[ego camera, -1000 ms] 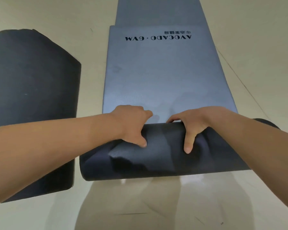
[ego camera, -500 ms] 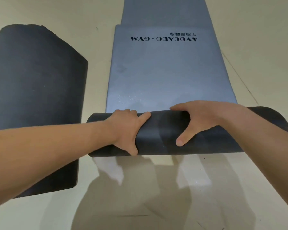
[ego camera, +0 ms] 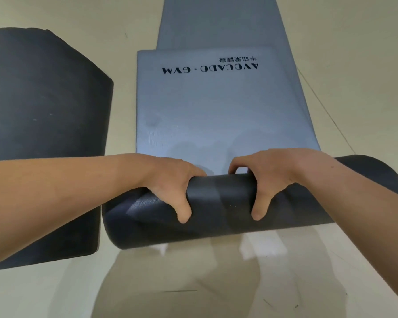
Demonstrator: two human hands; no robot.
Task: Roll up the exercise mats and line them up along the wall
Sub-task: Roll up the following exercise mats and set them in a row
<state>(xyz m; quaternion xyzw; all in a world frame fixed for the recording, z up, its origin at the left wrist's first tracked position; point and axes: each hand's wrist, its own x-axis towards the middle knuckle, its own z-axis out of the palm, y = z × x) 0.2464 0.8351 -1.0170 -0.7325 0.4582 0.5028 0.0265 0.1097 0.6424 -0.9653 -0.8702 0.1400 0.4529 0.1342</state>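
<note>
A dark mat [ego camera: 39, 138] lies flat on the floor [ego camera: 354, 53] at left. Beside it, the left hand [ego camera: 170, 182] and right hand [ego camera: 278, 177] curl their fingers over the black roll [ego camera: 218, 203] of the grey mat [ego camera: 216, 115], thumbs pressed on its near side. Upside-down print reads "AVOCADO · GYM" [ego camera: 210, 68].

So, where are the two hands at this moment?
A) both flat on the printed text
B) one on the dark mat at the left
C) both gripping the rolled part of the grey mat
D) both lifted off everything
C: the left hand and the right hand both curl over the dark roll of the grey mat.
</note>
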